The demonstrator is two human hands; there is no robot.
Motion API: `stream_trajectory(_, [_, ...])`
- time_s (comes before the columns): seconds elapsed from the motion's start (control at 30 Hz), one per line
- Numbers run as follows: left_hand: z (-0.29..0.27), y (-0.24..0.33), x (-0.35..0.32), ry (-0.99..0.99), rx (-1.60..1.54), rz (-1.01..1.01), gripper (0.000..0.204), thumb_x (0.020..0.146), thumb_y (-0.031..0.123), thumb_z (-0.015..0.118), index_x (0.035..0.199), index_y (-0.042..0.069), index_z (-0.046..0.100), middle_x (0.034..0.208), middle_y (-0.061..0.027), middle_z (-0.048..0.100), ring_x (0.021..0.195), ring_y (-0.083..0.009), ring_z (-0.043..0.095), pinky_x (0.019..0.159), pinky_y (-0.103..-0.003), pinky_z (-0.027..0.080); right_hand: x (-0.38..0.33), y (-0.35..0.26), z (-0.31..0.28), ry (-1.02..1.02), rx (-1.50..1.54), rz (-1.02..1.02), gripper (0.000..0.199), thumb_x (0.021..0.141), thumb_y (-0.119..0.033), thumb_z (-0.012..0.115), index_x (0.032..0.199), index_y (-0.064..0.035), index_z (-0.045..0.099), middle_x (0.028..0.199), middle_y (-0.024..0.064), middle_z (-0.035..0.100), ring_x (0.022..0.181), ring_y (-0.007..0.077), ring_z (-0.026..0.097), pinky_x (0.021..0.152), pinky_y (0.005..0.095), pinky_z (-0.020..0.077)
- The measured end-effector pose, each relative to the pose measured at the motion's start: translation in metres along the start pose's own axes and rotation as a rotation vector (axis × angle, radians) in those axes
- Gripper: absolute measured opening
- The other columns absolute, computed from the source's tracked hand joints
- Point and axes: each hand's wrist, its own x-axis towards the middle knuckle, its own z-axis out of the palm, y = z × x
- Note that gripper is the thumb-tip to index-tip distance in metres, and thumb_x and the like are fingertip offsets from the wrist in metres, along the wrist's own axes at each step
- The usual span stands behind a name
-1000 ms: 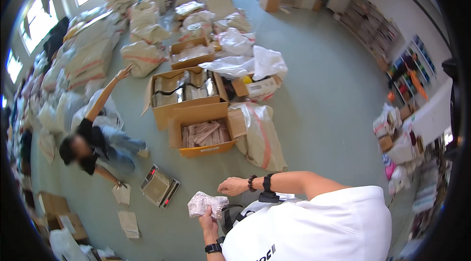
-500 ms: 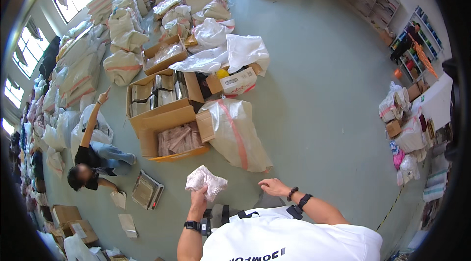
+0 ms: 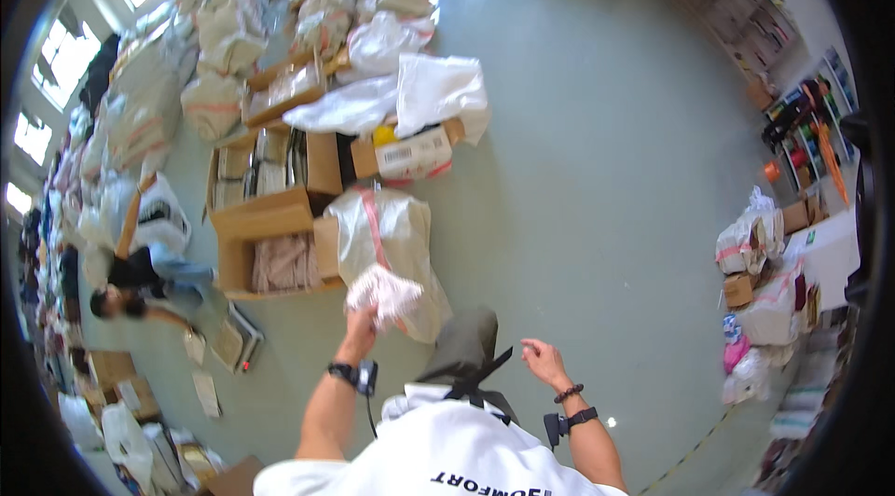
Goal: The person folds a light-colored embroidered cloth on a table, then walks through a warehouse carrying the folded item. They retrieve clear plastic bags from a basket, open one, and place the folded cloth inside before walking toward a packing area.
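Note:
My left hand [image 3: 358, 323] is raised in front of me and grips a crumpled pale pink and white bundle in clear wrap [image 3: 384, 292]. It hangs above the edge of a large clear plastic sack with a red strap [image 3: 384, 237] lying on the floor. My right hand [image 3: 541, 361] is lower and to the right, fingers loosely apart, holding nothing. Both wrists wear dark bands. Just left of the sack stands an open cardboard box [image 3: 276, 255] filled with pinkish folded goods.
Another person [image 3: 140, 274] crouches at the left among papers and flat packets. More open boxes [image 3: 270, 160], white sacks [image 3: 438, 90] and stacked bags fill the far left. Bags and small boxes [image 3: 760, 263] line the right wall by shelves. Grey-green floor [image 3: 597, 188] spreads between.
The view has swung and moved toward the boxes. My left hand has lifted the bundle toward the plastic sack. My right hand has dropped away to the right.

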Motion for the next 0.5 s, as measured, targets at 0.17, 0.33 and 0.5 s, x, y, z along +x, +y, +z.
stream_trajectory(0.17, [0.054, 0.003, 0.096, 0.118, -0.141, 0.139, 0.034, 0.090, -0.002, 0.059, 0.124, -0.005, 0.055, 0.115, -0.0121, 0.064, 0.100, -0.0234, 0.065, 0.085, -0.036, 0.056, 0.049, 0.058, -0.064, -0.021, 0.093, 0.093, 0.035, 0.091, -0.022, 0.060, 0.122, -0.0074, 0.064, 0.079, 0.0081, 0.071, 0.067, 0.0153, 0.067, 0.062, 0.0314, 0.0528])
stream_trajectory(0.33, [0.099, -0.004, 0.191, 0.220, -0.280, 0.188, 0.030, 0.090, 0.003, 0.064, 0.119, -0.001, 0.059, 0.109, -0.0085, 0.066, 0.092, -0.0200, 0.067, 0.080, -0.034, 0.056, 0.066, 0.138, -0.145, 0.017, 0.122, 0.539, 0.033, 0.095, -0.017, 0.057, 0.121, 0.0017, 0.061, 0.081, 0.0085, 0.069, 0.065, 0.0125, 0.065, 0.059, 0.0272, 0.0546])
stream_trajectory(0.5, [0.132, -0.008, 0.187, 0.337, -0.339, 0.178, 0.034, 0.089, 0.003, 0.064, 0.123, 0.002, 0.059, 0.112, -0.0071, 0.066, 0.097, -0.0202, 0.066, 0.082, -0.035, 0.055, 0.109, 0.124, -0.243, -0.425, -0.331, 0.634, 0.029, 0.095, -0.018, 0.057, 0.115, 0.0006, 0.067, 0.086, 0.0120, 0.071, 0.066, 0.0130, 0.065, 0.057, 0.0284, 0.0531])
